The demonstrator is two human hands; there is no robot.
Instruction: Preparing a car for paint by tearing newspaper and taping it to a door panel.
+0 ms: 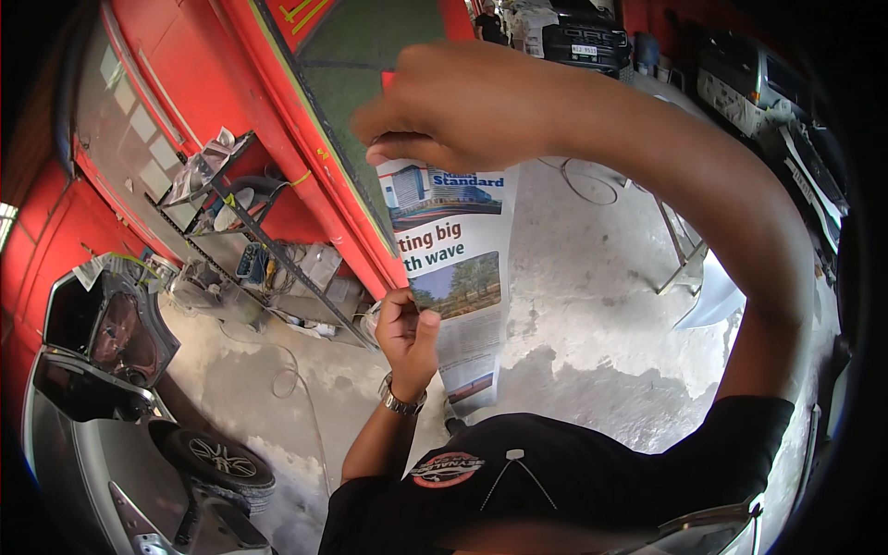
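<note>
Right hand: nearest the camera, and slightly blurred; it is reached in from the right of the large red painted panel, and its fingers are curled together at the top of the long printed newspaper sheet. Whether the paper is clamped in them cannot be told.
Newspaper: the sheet, white with colour photographs and dark lettering, is hung lengthwise just right of the red panel's lower end, its left edge seen beside the panel's edge.
Left hand: raised just below the red panel's lower end, fingers bent and thumb pointed up beside the sheet's left edge; whether anything is pinched cannot be told. A silver metal-link watch is worn on its wrist.
Window area: a flat dark grey-green surface, bordered by a yellow-green strip, is set along the red panel's right side.
Rack: a dark metal shelf rack, loaded with mixed parts, is placed left of the red panel.
Wheel: a black tyre with a silver spoked rim is seen well below the red panel, beside a grey car body.
Floor: pale, patchy concrete is exposed right of the red panel.
</note>
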